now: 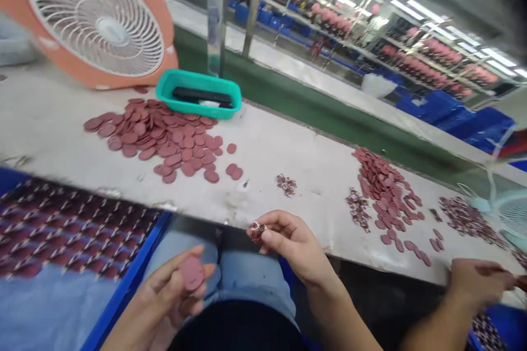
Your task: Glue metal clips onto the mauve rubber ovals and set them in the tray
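My left hand (175, 290) holds a flat, dusky-red oval disc (191, 273) between thumb and fingers, above my lap. Close by, over the table's front edge, my right hand (288, 238) pinches a small brownish piece with shiny gold-coloured bits (257, 232); its exact kind is too small to make out. The two held pieces are apart. On the white table (263, 137) lies a big heap of similar red discs (164, 137). A little cluster of small shiny pieces (286, 185) rests beyond my right hand.
An orange fan (102, 22) and a green basket (197, 112) stand at the back left. Left of my lap is a blue tray (123, 279) with rows of assembled pieces. At right, a co-worker's hand (473, 285) works near another disc heap (387, 192).
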Demonstrator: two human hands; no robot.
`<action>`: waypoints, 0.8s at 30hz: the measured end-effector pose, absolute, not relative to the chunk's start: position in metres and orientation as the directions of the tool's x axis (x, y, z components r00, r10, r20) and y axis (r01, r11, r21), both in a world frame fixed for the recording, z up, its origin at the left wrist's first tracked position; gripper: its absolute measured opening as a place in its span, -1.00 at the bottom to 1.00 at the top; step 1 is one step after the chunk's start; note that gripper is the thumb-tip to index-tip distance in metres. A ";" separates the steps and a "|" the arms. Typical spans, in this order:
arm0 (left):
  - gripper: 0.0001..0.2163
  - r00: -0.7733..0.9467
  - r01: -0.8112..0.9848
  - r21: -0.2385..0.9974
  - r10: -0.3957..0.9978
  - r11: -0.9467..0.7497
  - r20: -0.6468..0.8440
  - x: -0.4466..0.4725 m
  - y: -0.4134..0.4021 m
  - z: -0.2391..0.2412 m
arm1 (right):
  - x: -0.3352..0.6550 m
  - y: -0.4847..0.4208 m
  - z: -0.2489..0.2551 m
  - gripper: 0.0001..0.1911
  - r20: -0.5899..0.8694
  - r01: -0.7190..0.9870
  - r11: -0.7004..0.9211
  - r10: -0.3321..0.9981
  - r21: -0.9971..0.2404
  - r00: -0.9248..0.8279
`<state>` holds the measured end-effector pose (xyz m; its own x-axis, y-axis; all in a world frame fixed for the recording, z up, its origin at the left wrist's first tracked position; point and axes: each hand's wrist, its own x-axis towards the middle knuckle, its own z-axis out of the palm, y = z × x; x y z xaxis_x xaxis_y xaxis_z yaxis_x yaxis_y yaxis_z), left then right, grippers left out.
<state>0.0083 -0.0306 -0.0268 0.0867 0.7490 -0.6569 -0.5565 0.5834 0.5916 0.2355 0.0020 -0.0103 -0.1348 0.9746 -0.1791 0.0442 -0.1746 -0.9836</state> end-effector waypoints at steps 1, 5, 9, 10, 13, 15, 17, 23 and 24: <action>-0.63 0.117 -0.545 0.584 0.745 0.601 -0.657 0.010 -0.031 -0.021 | 0.226 -0.002 -0.007 -0.65 -0.168 -0.026 -0.175 0.970 -0.984 -0.177; -0.64 0.253 -0.528 0.570 0.757 0.629 -0.602 0.008 -0.034 -0.016 | 0.199 -0.009 0.004 -0.83 -0.091 -0.178 -0.144 0.956 -0.973 -0.280; -0.68 0.324 -0.523 0.581 0.777 0.623 -0.540 0.003 -0.037 -0.019 | 0.187 -0.013 0.007 -0.88 -0.125 -0.189 -0.185 0.948 -0.964 -0.293; -0.68 0.337 -0.520 0.581 0.775 0.626 -0.534 0.002 -0.037 -0.019 | 0.186 -0.014 0.007 -0.88 -0.126 -0.165 -0.178 0.951 -0.970 -0.284; -0.71 0.362 -0.523 0.575 0.775 0.629 -0.518 0.001 -0.036 -0.018 | 0.184 -0.016 0.009 -0.91 -0.081 -0.020 -0.088 0.966 -0.996 -0.247; -0.71 0.364 -0.523 0.569 0.770 0.634 -0.524 0.001 -0.036 -0.019 | 0.183 -0.016 0.011 -0.91 -0.025 0.075 -0.007 0.969 -0.997 -0.246; -0.70 0.364 -0.524 0.558 0.761 0.644 -0.537 0.001 -0.036 -0.019 | 0.183 -0.017 0.012 -0.92 0.024 0.144 0.063 0.966 -0.988 -0.257; -0.67 0.354 -0.540 0.541 0.757 0.645 -0.549 -0.001 -0.038 -0.024 | 0.183 -0.016 0.011 -0.92 0.083 0.227 0.150 0.956 -0.962 -0.281; -0.67 0.355 -0.541 0.538 0.755 0.647 -0.552 -0.002 -0.038 -0.024 | 0.183 -0.016 0.011 -0.92 0.085 0.228 0.154 0.954 -0.961 -0.286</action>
